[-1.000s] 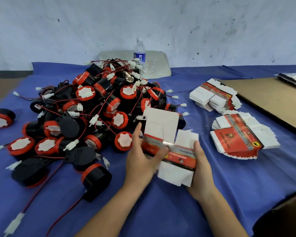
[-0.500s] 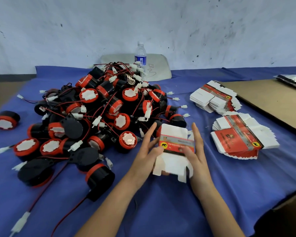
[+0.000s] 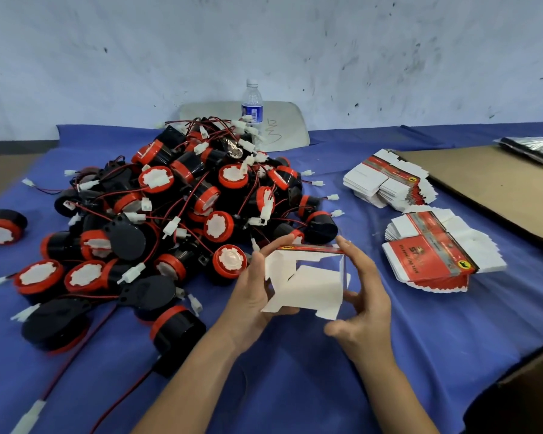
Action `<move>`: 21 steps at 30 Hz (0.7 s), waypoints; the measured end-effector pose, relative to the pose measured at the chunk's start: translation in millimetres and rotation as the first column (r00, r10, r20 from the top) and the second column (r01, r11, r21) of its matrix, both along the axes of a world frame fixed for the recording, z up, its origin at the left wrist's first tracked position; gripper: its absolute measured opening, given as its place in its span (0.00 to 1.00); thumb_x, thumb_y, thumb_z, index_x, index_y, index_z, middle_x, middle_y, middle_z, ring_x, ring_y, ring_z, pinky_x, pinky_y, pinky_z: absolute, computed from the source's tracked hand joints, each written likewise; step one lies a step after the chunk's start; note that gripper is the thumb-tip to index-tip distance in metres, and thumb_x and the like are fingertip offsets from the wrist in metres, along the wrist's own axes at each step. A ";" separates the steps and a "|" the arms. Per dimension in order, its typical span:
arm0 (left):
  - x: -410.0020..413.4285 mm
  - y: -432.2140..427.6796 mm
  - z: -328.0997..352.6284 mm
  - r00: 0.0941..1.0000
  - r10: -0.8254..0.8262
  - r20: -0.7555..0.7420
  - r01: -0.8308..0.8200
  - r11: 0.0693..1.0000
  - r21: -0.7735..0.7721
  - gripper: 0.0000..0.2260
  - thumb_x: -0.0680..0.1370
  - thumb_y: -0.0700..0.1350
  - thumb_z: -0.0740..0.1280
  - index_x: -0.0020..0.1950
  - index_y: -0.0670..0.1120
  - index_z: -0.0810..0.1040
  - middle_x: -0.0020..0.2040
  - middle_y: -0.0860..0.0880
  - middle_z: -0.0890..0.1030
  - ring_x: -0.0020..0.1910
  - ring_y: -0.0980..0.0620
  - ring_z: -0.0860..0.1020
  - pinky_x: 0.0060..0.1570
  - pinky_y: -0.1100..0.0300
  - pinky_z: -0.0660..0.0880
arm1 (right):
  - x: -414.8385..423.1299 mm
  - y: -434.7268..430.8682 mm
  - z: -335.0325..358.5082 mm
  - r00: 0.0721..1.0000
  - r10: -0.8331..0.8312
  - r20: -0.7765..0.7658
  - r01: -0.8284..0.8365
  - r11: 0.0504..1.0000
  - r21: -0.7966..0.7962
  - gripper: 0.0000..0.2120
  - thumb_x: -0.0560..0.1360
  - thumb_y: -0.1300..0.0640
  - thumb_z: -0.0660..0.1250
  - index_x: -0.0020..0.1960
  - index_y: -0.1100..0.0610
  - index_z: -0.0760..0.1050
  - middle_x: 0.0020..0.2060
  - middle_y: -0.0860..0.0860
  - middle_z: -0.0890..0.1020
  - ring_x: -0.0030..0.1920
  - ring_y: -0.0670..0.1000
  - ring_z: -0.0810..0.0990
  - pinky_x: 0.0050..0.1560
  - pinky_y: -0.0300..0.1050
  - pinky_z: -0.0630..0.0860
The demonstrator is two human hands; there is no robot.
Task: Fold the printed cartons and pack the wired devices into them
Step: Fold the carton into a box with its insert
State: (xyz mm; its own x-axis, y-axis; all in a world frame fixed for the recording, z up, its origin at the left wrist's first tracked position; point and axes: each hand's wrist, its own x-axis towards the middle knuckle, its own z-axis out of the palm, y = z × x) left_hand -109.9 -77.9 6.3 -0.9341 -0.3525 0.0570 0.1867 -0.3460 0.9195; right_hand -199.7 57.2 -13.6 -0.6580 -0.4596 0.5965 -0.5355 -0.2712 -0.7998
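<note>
A scuffed white wall (image 3: 389, 51) backs a work surface draped in a blue cloth (image 3: 295, 386). Both hands are raised just above the cloth near its front edge, set apart with a single carton (image 3: 304, 281) between them. The left hand (image 3: 251, 296) grips the carton's left side, fingers curled over its top edge and thumb underneath. The right hand (image 3: 362, 303) clasps the right side, fingers reaching up along the far corner and thumb pointing inward below. The carton is opened into a box shape, its white inside facing the camera, a red printed band along the top and loose flaps hanging at the bottom.

To the left of the hands and beyond them lies a big pile of wired devices (image 3: 182, 214): round black bodies with red rims and white faces, tangled in red and black wires with white plugs. One device (image 3: 2, 227) lies apart, far to the left. Behind the pile, beyond the hands, a water bottle (image 3: 252, 103) stands upright in front of a pale chair back (image 3: 282, 126).

To the right of the right hand sits a fanned stack of flat cartons (image 3: 436, 252), and farther off behind it a second stack (image 3: 389, 180). Beyond these, a brown cardboard sheet (image 3: 496, 183) lies on the cloth, with a dark plastic bag (image 3: 533, 148) at its far end.
</note>
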 end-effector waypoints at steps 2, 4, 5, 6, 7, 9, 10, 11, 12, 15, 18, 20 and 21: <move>0.5 -1.8 -2.1 0.998 -0.053 -0.027 0.054 0.997 0.051 0.42 0.60 0.78 0.65 0.68 0.57 0.75 0.67 0.51 0.76 0.59 0.45 0.80 0.43 0.52 0.81 | 1.1 -0.9 1.5 0.998 -0.047 0.033 0.048 0.999 -0.025 0.37 0.58 0.52 0.70 0.68 0.51 0.70 0.65 0.46 0.75 0.67 0.47 0.72 0.47 0.44 0.80; -1.0 -2.4 -2.3 0.995 -0.097 0.002 0.097 0.993 0.068 0.43 0.58 0.77 0.66 0.69 0.57 0.73 0.66 0.52 0.78 0.52 0.42 0.83 0.42 0.58 0.81 | 2.5 -1.6 3.5 0.993 -0.092 0.068 0.097 0.993 -0.064 0.30 0.65 0.49 0.71 0.66 0.55 0.72 0.63 0.48 0.77 0.66 0.44 0.73 0.51 0.34 0.76; -2.6 -1.2 -1.9 0.993 -0.115 0.030 0.113 0.991 0.065 0.45 0.58 0.76 0.68 0.71 0.57 0.71 0.64 0.50 0.79 0.50 0.39 0.83 0.42 0.59 0.81 | 3.1 -1.6 4.4 0.988 -0.117 0.100 0.125 0.989 -0.075 0.27 0.68 0.48 0.69 0.64 0.56 0.72 0.62 0.46 0.77 0.64 0.42 0.74 0.52 0.30 0.73; -4.5 0.4 -1.3 0.990 -0.129 0.051 0.125 0.990 0.070 0.46 0.57 0.73 0.71 0.71 0.56 0.70 0.62 0.48 0.80 0.49 0.37 0.83 0.41 0.59 0.81 | 3.7 -1.4 5.5 0.979 -0.137 0.151 0.151 0.985 -0.081 0.24 0.69 0.47 0.67 0.63 0.55 0.73 0.61 0.43 0.78 0.63 0.41 0.75 0.54 0.30 0.73; -6.0 1.5 -2.4 0.990 -0.123 0.063 0.119 0.991 0.064 0.45 0.58 0.70 0.74 0.71 0.56 0.70 0.60 0.46 0.81 0.48 0.36 0.83 0.41 0.58 0.81 | 4.0 -1.1 5.8 0.967 -0.154 0.205 0.173 0.982 -0.078 0.22 0.70 0.47 0.66 0.62 0.53 0.74 0.60 0.41 0.79 0.63 0.42 0.75 0.57 0.35 0.74; -5.7 3.4 -7.4 0.994 -0.098 0.038 0.099 0.995 -0.005 0.36 0.66 0.59 0.77 0.71 0.55 0.68 0.62 0.43 0.79 0.49 0.36 0.83 0.45 0.57 0.80 | 5.2 -1.0 6.9 0.951 -0.177 0.253 0.196 0.979 -0.054 0.19 0.71 0.49 0.68 0.61 0.52 0.75 0.59 0.44 0.80 0.63 0.45 0.76 0.60 0.51 0.76; -4.2 4.2 -9.1 0.996 -0.092 0.010 0.092 0.995 -0.037 0.32 0.70 0.54 0.75 0.71 0.55 0.68 0.64 0.42 0.77 0.49 0.36 0.83 0.46 0.57 0.80 | 5.8 -0.8 7.3 0.950 -0.185 0.250 0.202 0.978 -0.044 0.16 0.73 0.52 0.68 0.60 0.52 0.75 0.59 0.47 0.80 0.63 0.46 0.76 0.60 0.56 0.76; -2.1 4.9 -9.6 0.997 -0.078 -0.003 0.078 0.995 -0.054 0.27 0.73 0.50 0.74 0.70 0.54 0.69 0.65 0.40 0.76 0.49 0.36 0.83 0.46 0.57 0.80 | 6.0 -0.9 7.5 0.952 -0.191 0.239 0.207 0.977 -0.042 0.15 0.73 0.54 0.67 0.60 0.52 0.75 0.58 0.49 0.80 0.62 0.48 0.77 0.61 0.58 0.75; -1.1 5.7 -9.2 0.998 -0.057 0.006 0.057 0.997 -0.054 0.24 0.75 0.48 0.73 0.69 0.54 0.70 0.64 0.39 0.76 0.47 0.36 0.83 0.44 0.58 0.80 | 6.2 -1.1 7.6 0.954 -0.196 0.227 0.211 0.976 -0.046 0.14 0.74 0.56 0.66 0.59 0.52 0.75 0.58 0.51 0.81 0.62 0.49 0.77 0.62 0.57 0.75; -1.7 8.7 -10.0 1.000 0.011 0.015 -0.010 0.998 -0.061 0.18 0.76 0.42 0.69 0.65 0.52 0.72 0.62 0.38 0.77 0.44 0.36 0.84 0.40 0.58 0.80 | 5.9 -2.6 5.3 0.961 -0.201 0.192 0.218 0.973 -0.073 0.13 0.75 0.59 0.65 0.59 0.51 0.75 0.58 0.53 0.80 0.62 0.51 0.77 0.63 0.54 0.74; -2.5 11.5 -11.8 0.996 0.093 -0.011 -0.094 0.985 -0.146 0.16 0.79 0.37 0.65 0.63 0.53 0.74 0.59 0.41 0.79 0.42 0.38 0.84 0.37 0.58 0.80 | 5.1 -2.5 2.4 0.972 -0.211 0.103 0.218 0.975 -0.054 0.14 0.76 0.56 0.67 0.61 0.48 0.74 0.58 0.47 0.81 0.63 0.49 0.77 0.60 0.43 0.74; -2.9 11.1 -10.9 0.987 0.156 -0.038 -0.160 0.972 -0.172 0.17 0.76 0.42 0.64 0.61 0.59 0.76 0.58 0.45 0.81 0.41 0.39 0.84 0.35 0.58 0.80 | 5.5 -0.6 3.9 0.984 -0.168 0.056 0.171 0.984 -0.050 0.17 0.74 0.45 0.68 0.61 0.47 0.75 0.60 0.45 0.80 0.64 0.48 0.76 0.55 0.36 0.75; -2.9 10.6 -10.3 0.982 0.181 -0.053 -0.188 0.963 -0.192 0.17 0.76 0.44 0.64 0.60 0.62 0.77 0.58 0.48 0.81 0.41 0.41 0.84 0.34 0.58 0.80 | 5.1 0.4 3.8 0.990 -0.136 0.046 0.138 0.989 -0.051 0.19 0.74 0.40 0.65 0.61 0.47 0.76 0.61 0.47 0.80 0.65 0.49 0.76 0.55 0.40 0.76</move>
State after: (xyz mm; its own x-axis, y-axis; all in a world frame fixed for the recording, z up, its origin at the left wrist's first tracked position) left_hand -112.8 -67.3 -4.0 -0.8503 -0.4970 0.1730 0.2631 -0.1169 0.9577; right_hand -194.5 57.6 -9.8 -0.7380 -0.3309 0.5881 -0.5365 -0.2410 -0.8088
